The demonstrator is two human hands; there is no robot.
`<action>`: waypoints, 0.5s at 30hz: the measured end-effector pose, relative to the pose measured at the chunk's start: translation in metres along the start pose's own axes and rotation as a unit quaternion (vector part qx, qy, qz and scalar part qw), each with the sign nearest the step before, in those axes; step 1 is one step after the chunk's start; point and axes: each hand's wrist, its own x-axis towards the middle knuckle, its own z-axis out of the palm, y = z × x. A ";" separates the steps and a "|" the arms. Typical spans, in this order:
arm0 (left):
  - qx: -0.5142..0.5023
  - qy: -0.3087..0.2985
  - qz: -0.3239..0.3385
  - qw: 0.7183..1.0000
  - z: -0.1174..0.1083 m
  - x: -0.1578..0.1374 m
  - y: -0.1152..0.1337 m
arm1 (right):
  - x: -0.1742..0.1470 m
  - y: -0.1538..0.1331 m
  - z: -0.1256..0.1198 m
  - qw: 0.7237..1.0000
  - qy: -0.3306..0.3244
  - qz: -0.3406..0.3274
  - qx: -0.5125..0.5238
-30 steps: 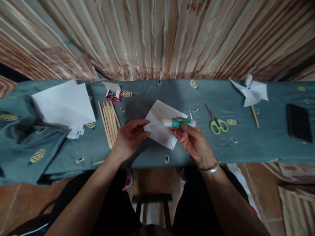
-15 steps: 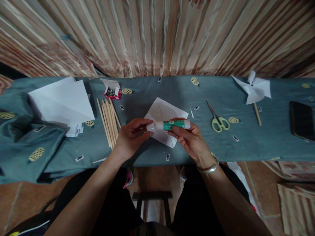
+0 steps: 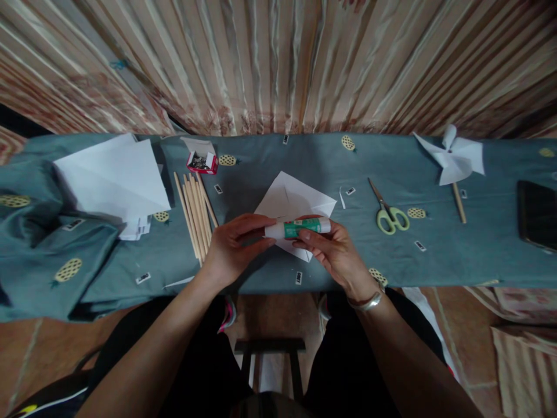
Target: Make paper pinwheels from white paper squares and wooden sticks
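A green-and-white glue stick (image 3: 301,227) lies level between my two hands, above a square of white paper (image 3: 282,196) with cut or crease lines. My right hand (image 3: 324,247) is wrapped round its green body from the right. My left hand (image 3: 237,241) pinches the white cap (image 3: 274,231) at the other end between thumb and fingers. Cap and body meet in one line. Part of the paper is hidden beneath the hands and the stick.
Wooden sticks (image 3: 195,215), a red box of small metal pieces (image 3: 202,162) and stacked white paper (image 3: 115,180) lie left. Scissors (image 3: 389,215), a paper pinwheel (image 3: 452,157) and a dark phone (image 3: 536,213) lie right. A paper sliver (image 3: 342,197) lies beside the square.
Cap and body have come together, so the glue stick looks shorter end to end. My right hand has shifted slightly left with the body.
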 end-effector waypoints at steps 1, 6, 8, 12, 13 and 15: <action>0.009 -0.002 0.007 1.000 0.000 -0.001 0.000 | 0.000 0.001 0.000 1.000 -0.002 0.002 -0.002; 0.077 -0.007 0.068 0.995 -0.001 -0.006 0.002 | -0.003 0.007 0.002 1.000 -0.015 0.012 -0.019; 0.106 -0.001 0.084 0.991 0.000 -0.007 0.003 | -0.004 0.008 0.005 0.999 -0.017 0.008 -0.027; 0.135 0.011 0.092 0.987 0.001 -0.013 0.009 | -0.006 0.010 0.012 0.999 -0.023 0.007 -0.033; 0.138 0.013 0.088 0.986 0.000 -0.015 0.011 | -0.006 0.011 0.014 0.999 -0.028 0.008 -0.034; 0.137 0.023 0.066 0.988 -0.003 -0.019 0.014 | -0.008 0.012 0.016 0.998 -0.044 0.007 -0.037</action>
